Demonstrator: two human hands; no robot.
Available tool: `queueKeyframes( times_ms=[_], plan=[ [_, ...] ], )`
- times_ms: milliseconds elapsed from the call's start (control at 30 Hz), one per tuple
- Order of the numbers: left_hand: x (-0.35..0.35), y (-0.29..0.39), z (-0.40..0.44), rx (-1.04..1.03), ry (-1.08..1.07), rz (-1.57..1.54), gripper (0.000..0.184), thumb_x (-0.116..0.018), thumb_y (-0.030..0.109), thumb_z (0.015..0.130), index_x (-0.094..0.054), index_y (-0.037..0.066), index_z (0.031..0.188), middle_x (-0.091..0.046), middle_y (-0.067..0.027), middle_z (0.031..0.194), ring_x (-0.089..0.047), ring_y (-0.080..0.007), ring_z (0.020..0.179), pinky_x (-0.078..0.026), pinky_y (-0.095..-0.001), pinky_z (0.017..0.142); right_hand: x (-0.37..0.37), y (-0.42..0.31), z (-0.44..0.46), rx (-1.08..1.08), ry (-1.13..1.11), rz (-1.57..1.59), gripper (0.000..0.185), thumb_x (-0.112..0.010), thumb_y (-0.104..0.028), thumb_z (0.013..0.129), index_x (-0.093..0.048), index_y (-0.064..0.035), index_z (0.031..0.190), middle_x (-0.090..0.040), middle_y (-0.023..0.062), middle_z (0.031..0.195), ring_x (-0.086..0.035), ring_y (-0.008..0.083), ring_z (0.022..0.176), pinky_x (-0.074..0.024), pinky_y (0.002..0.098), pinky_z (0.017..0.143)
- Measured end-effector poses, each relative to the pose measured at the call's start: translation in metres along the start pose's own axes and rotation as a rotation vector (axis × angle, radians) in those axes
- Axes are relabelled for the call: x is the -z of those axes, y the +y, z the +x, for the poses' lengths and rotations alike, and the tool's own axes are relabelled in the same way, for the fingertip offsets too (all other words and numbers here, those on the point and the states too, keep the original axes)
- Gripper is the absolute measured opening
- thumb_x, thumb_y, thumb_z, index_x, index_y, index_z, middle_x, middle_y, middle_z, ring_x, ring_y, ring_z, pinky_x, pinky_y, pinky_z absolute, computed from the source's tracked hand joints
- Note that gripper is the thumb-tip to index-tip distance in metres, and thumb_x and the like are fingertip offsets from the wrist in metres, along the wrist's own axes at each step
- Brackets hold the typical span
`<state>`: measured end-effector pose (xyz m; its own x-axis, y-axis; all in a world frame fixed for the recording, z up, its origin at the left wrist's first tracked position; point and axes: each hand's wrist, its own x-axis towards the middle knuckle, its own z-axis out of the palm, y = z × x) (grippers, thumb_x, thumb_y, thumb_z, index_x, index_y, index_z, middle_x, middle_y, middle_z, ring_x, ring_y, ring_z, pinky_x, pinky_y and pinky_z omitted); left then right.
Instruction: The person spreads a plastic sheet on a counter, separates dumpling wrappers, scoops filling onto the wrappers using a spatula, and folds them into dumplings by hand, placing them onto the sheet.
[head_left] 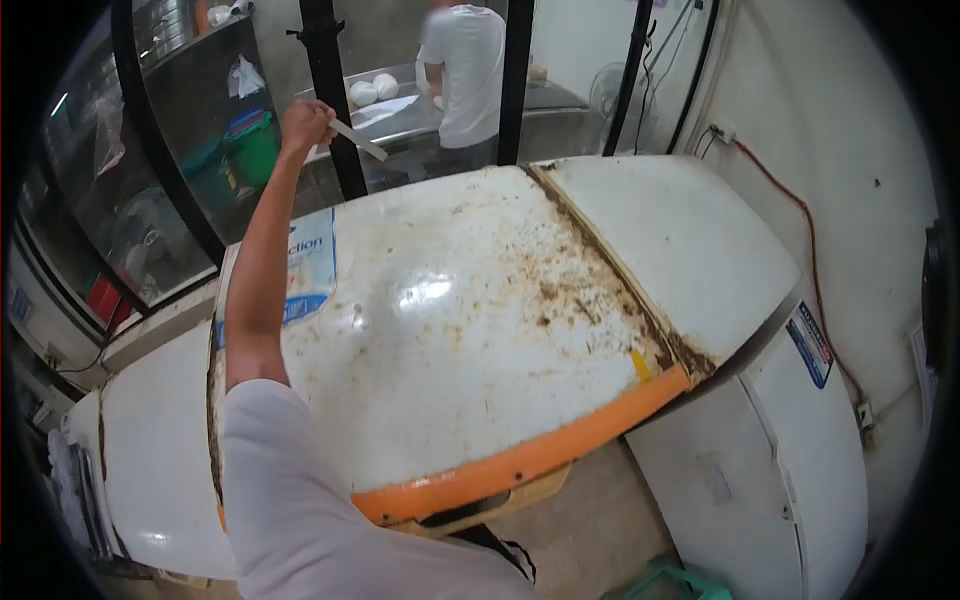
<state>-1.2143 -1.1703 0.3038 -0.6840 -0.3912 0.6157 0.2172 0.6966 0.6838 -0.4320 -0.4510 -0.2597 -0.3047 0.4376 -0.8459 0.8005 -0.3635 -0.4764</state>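
My left hand [309, 126] is raised at the far end of my stretched-out arm, its fingers closed on a flat, pale strip [361, 141]. The strip points down to the right, and its exact kind cannot be made out. Hand and strip are in front of a dark upright frame post [332, 95], beyond the far edge of a white chest freezer [420, 350]. Brown stains mark the freezer's lid, and an orange band [540, 452] runs along its near edge. My right hand is out of view.
Behind the glass, a person in a white shirt [468, 75] stands at a counter with round white bundles [372, 90]. A green bin [254, 150] is at left. Another white freezer [730, 470] stands lower right, near a teal crate [670, 582]. A reddish cable [808, 230] hangs along the wall.
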Motion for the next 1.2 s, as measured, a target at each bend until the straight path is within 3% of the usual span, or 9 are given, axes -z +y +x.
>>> queueKeyframes(
  times_ms=[133,267,433,500,600,667,733,967,1200],
  plan=[
    [-0.008,-0.022,-0.083,-0.693,-0.083,0.499,0.013,-0.055,0.001,0.080,-0.068,0.002,0.076,-0.067,-0.0203,0.072,-0.069,-0.0343,0.071,-0.055,-0.0480,0.064,0.010,0.036,0.007,0.144,-0.190,-0.080,0.045,-0.056,-0.036,0.099,-0.057,-0.0021,0.130,-0.062,0.0154,0.126,-0.065,0.0305,0.107,-0.0560,0.0461,0.087],
    [-0.001,-0.007,-0.170,-0.404,-0.241,0.668,0.011,-0.059,0.004,0.080,-0.068,0.003,0.087,-0.067,-0.0253,0.088,-0.065,-0.0434,0.091,-0.051,-0.0535,0.082,0.030,0.049,0.035,0.209,-0.168,-0.067,0.047,-0.058,-0.039,0.097,-0.059,-0.0032,0.127,-0.065,0.0145,0.116,-0.067,0.0310,0.096,-0.0584,0.0465,0.078],
    [0.044,0.093,-0.190,-0.613,-0.340,0.305,0.102,-0.085,0.034,0.071,-0.030,0.012,0.154,-0.055,-0.0250,0.137,-0.054,-0.0390,0.126,-0.046,-0.0420,0.102,0.087,0.112,0.065,0.182,-0.085,0.057,0.041,-0.057,-0.036,0.096,-0.062,-0.0025,0.119,-0.068,0.0137,0.103,-0.070,0.0302,0.084,-0.0598,0.0451,0.071],
    [0.063,0.192,-0.197,-0.713,-0.295,0.535,0.088,-0.080,0.039,0.078,-0.037,0.008,0.148,-0.063,-0.0239,0.122,-0.063,-0.0396,0.107,-0.052,-0.0449,0.087,0.107,0.113,0.034,-0.196,0.185,-0.040,0.027,-0.048,-0.016,0.099,-0.066,0.0027,0.106,-0.071,0.0141,0.095,-0.070,0.0264,0.081,-0.0570,0.0396,0.080],
    [0.049,0.287,-0.235,-1.052,-0.044,0.517,0.058,-0.073,0.043,0.085,-0.062,-0.001,0.121,-0.066,-0.0235,0.117,-0.064,-0.0366,0.108,-0.050,-0.0439,0.090,0.144,0.193,0.013,0.174,0.067,-0.171,0.026,-0.050,-0.018,0.099,-0.066,0.0015,0.105,-0.069,0.0157,0.094,-0.069,0.0278,0.080,-0.0574,0.0408,0.074],
    [0.018,0.328,-0.288,-0.729,-0.462,0.145,0.040,-0.067,0.028,0.092,-0.063,0.000,0.120,-0.061,-0.0216,0.129,-0.061,-0.0320,0.116,-0.049,-0.0427,0.096,0.155,0.227,0.029,-0.044,0.102,-0.287,0.025,-0.059,-0.023,0.094,-0.066,0.0009,0.094,-0.067,0.0131,0.085,-0.066,0.0241,0.073,-0.0544,0.0375,0.065],
    [-0.052,0.321,-0.331,-1.563,-0.371,0.162,0.042,-0.056,0.020,0.098,-0.054,-0.001,0.134,-0.051,-0.0235,0.142,-0.051,-0.0328,0.132,-0.047,-0.0402,0.102,0.158,0.299,0.033,0.448,0.195,-0.305,0.026,-0.062,-0.023,0.092,-0.062,0.0025,0.089,-0.065,0.0111,0.082,-0.061,0.0194,0.070,-0.0524,0.0355,0.064],
    [-0.242,0.323,-0.760,-1.114,-1.311,0.031,0.058,-0.076,0.003,0.075,-0.058,-0.002,0.131,-0.067,-0.0166,0.117,-0.063,-0.0268,0.092,-0.050,-0.0421,0.081,0.163,0.312,-0.080,0.403,0.508,-0.065,0.032,-0.068,-0.029,0.086,-0.069,-0.0054,0.108,-0.072,0.0146,0.101,-0.070,0.0278,0.090,-0.0552,0.0371,0.080],
    [-0.139,0.505,-1.132,-1.465,-2.033,-0.248,0.047,-0.074,0.013,0.077,-0.065,-0.001,0.122,-0.068,-0.0177,0.082,-0.067,-0.0276,0.077,-0.053,-0.0387,0.075,0.237,0.347,-0.179,0.336,0.861,0.404,0.025,-0.066,-0.021,0.090,-0.070,-0.0051,0.108,-0.073,0.0146,0.098,-0.072,0.0257,0.085,-0.0572,0.0364,0.076]
  ],
)
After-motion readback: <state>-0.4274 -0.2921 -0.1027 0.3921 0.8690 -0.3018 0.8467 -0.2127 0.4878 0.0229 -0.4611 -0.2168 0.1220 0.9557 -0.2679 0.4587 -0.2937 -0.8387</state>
